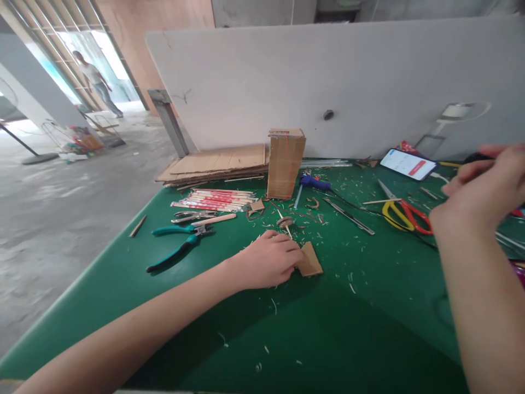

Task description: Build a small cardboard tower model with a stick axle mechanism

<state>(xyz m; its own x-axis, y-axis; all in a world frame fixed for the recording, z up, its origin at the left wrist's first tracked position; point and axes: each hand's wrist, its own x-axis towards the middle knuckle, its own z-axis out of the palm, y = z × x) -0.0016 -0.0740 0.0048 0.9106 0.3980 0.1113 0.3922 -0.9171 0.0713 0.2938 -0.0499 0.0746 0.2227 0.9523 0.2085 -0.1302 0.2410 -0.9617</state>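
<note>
On the green tabletop, my left hand [274, 260] has its fingers curled at the left edge of a small flat cardboard piece [310, 260]. Its fingertips are partly hidden. Just beyond the knuckles lies a thin wooden stick with small cardboard discs [284, 222] on it. My right hand [488, 183] is raised at the right edge of the view, partly cut off, with bent fingers; what they hold, if anything, I cannot make out. Close to it are a lit smartphone [408, 164] and scissors with yellow and red handles [416, 216].
A tall cardboard box [286, 167] stands before the white panel [246, 87]. Teal-handled pliers [180, 254], wrapped sticks [217, 199], a blue glue gun [315, 182] and a utility knife [348, 216] lie around. Cardboard sheets [221, 160] are stacked behind. A person [96, 82] walks far left.
</note>
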